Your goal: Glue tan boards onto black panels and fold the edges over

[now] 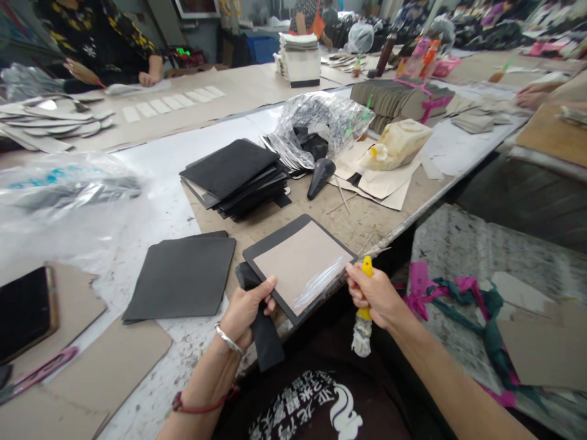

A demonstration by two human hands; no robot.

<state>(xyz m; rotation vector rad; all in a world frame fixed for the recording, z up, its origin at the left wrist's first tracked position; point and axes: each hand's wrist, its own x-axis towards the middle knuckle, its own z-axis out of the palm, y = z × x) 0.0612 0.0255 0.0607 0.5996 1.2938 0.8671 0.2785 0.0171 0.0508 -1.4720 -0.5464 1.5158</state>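
A black panel with a tan cardboard insert (pixel 300 263) lies at the table's near edge, a white glue streak near its right corner. My left hand (pixel 247 311) pinches its near left corner, over a black strip (pixel 263 330) that hangs off the edge. My right hand (pixel 373 293) grips a yellow-handled brush (pixel 364 318), bristles pointing down, and its fingertips touch the panel's right corner.
A dark sheet (pixel 183 278) lies left of the panel; a stack of black panels (pixel 236 177) sits behind. A plastic bag (pixel 321 125), a glue bottle (pixel 398 143) and a phone (pixel 22 311) are around. A person's hand (pixel 149 77) rests at the far left.
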